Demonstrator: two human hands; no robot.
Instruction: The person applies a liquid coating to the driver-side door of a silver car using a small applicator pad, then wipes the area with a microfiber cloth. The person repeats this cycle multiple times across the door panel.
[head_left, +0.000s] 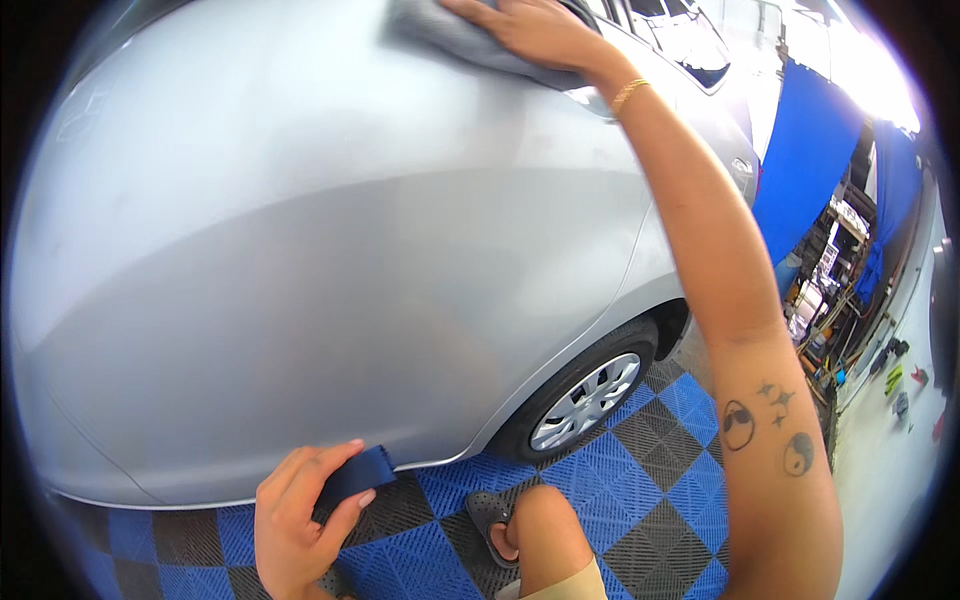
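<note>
My right hand (544, 34) reaches far up and presses a grey cloth (457, 37) against the upper part of a silver car door (360, 300). The cloth looks blurred, and the fingertips are partly cut off by the top of the picture. Low down, close to the door's bottom edge, my left hand (296, 510) pinches a small dark blue block or folded pad (361, 474) between thumb and fingers. A door handle (592, 100) shows partly behind my right wrist.
The rear wheel (589, 401) stands right of the door. Below lie blue and black interlocking floor tiles (600, 480), with my knee (551, 514) and a dark clog (487, 525) over them. Blue tarps (806, 157), cluttered shelves (825, 277) and a pale surface (885, 435) with small items are at right.
</note>
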